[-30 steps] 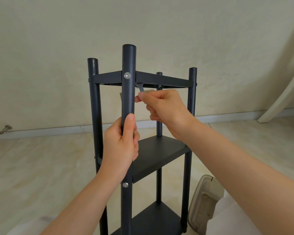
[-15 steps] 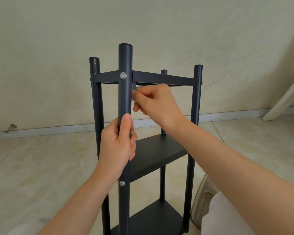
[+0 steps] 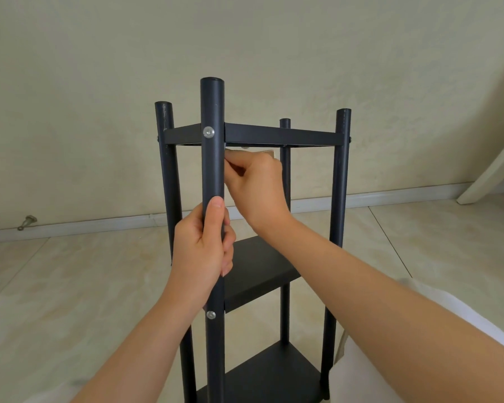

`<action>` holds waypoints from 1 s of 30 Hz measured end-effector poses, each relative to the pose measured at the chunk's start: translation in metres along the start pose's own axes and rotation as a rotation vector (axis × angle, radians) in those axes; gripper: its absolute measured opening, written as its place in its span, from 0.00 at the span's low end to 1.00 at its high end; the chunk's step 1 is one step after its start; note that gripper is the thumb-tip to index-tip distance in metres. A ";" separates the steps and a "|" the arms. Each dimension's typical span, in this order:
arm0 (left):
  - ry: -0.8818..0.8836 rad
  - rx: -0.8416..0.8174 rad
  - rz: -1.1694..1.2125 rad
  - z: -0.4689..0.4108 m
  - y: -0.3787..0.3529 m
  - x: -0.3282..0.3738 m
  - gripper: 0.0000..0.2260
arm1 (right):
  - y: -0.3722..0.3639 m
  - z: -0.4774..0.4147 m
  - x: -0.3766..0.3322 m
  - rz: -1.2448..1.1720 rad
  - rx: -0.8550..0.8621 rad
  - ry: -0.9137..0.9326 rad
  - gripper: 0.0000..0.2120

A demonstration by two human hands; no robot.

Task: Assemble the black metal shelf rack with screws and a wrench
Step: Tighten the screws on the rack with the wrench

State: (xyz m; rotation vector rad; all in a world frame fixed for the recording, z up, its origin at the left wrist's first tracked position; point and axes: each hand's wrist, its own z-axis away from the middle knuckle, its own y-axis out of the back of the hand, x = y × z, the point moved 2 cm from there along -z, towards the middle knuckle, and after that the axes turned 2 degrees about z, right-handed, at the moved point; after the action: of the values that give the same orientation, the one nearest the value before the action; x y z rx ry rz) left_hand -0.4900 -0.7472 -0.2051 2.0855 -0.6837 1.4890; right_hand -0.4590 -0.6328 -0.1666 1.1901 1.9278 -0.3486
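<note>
Black metal shelf rack [image 3: 282,136] standing upright on a pale tiled floor [image 3: 70,286] before a cream wall [image 3: 245,39], viewed from just above its top tier. Four round posts carry three shelves: a top shelf frame, a middle shelf [image 3: 256,266] and a bottom shelf [image 3: 268,376]. The nearest post [image 3: 213,170] bears a silver screw [image 3: 208,132] at the level of the top shelf and a second screw [image 3: 211,315] at the level of the middle shelf. The left hand [image 3: 202,254] wraps around the nearest post between these two screws, thumb laid up along the post's front and fingers curled behind it. The right hand [image 3: 256,187] reaches in just under the top shelf, immediately to the right of the same post, with its fingers pinched closed on a small flat silver wrench [image 3: 266,152], only the end of which shows above the knuckles; its working tip is hidden behind the post. A small metal fitting [image 3: 26,222] lies at the base of the wall at left, and a pale slanted leg of white furniture [image 3: 489,175] stands at far right.
</note>
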 end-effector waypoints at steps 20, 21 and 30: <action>0.016 -0.071 0.000 -0.006 0.016 -0.003 0.22 | 0.011 -0.004 -0.006 -0.163 -0.098 -0.210 0.25; 0.016 -0.076 -0.003 -0.006 0.016 -0.003 0.21 | 0.011 -0.005 -0.007 -0.177 -0.099 -0.218 0.25; 0.009 -0.105 0.008 -0.006 0.017 -0.003 0.21 | 0.014 -0.006 -0.009 -0.150 -0.121 -0.213 0.27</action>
State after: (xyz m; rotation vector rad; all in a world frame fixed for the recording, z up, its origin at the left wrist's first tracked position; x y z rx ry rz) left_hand -0.5065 -0.7554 -0.2049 1.9991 -0.7506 1.4341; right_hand -0.4486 -0.6273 -0.1537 0.8955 1.8284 -0.4140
